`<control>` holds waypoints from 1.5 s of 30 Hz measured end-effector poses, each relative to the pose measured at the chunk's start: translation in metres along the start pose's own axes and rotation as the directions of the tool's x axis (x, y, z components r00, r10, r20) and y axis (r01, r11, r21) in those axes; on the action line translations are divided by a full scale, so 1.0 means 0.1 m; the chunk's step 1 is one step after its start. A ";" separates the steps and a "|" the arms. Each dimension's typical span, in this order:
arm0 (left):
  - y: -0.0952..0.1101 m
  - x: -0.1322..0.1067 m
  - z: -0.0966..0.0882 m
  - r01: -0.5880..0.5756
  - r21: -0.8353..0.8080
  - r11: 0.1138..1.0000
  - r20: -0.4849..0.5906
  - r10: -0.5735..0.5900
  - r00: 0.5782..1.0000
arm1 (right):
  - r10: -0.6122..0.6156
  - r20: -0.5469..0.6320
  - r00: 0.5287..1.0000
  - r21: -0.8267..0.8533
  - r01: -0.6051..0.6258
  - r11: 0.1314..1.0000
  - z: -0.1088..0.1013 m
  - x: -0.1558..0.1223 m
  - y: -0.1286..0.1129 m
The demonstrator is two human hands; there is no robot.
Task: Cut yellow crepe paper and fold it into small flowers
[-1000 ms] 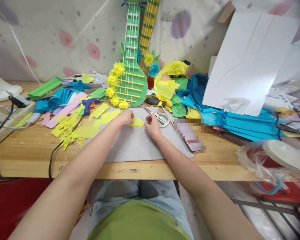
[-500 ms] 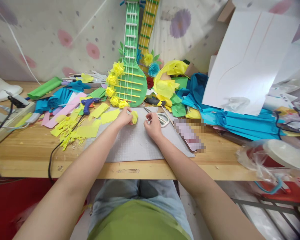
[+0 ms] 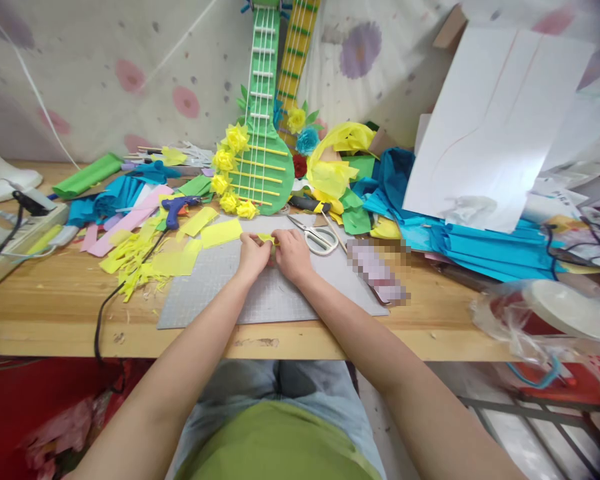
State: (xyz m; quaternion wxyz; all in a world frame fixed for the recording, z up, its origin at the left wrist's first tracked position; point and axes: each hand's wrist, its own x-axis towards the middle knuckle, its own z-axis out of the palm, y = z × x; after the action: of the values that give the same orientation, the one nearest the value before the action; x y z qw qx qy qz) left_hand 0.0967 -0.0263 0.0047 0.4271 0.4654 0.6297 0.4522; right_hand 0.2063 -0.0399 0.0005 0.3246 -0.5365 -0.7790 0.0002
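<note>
Over the grey mat, left hand and right hand pinch yellow paper, mostly hidden by the fingers. Far beyond, a green instrument is cropped above.

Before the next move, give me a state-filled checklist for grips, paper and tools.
1. Left grip on the small yellow piece: ok.
2. Right grip on the same piece: ok.
3. Piece's shape: cannot tell, mostly hidden.
4. Grey mat free of loose paper: not ok, a yellow sheet lies on it.
5. Scissors out of both grips: ok.
6. Glue gun off the mat: ok.
</note>
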 end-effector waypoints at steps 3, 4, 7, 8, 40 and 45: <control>0.01 0.02 -0.18 -0.219 0.259 0.941 -0.046 0.238 0.970 | 0.044 -0.081 0.996 0.100 -0.036 0.994 -0.01 0.00 0.08; 0.00 0.04 -0.26 -0.313 0.378 0.871 -0.031 0.350 0.936 | 0.064 -0.109 0.992 0.139 -0.048 0.989 -0.01 0.00 0.11; -0.01 0.11 -0.42 -0.491 0.572 0.657 0.121 0.525 0.843 | 0.101 -0.147 0.984 0.234 -0.065 0.970 -0.01 -0.01 0.21; -0.01 0.13 -0.45 -0.528 0.582 0.619 0.173 0.540 0.824 | 0.102 -0.144 0.984 0.256 -0.062 0.965 -0.01 -0.01 0.22; -0.09 0.05 -0.40 -0.624 0.708 0.330 0.375 0.573 0.729 | 0.117 0.085 0.989 0.121 -0.127 0.985 -0.05 -0.07 0.20; -0.09 0.04 -0.40 -0.585 0.707 0.398 0.326 0.550 0.769 | 0.175 0.098 0.980 0.164 -0.189 0.968 -0.04 -0.07 0.20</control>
State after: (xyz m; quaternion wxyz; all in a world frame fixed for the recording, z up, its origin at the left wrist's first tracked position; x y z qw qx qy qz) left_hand 0.0555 -0.0305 0.0041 0.0157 0.7960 0.5546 0.2422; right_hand 0.2263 -0.0386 -0.0064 0.3357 -0.5753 -0.7362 0.1197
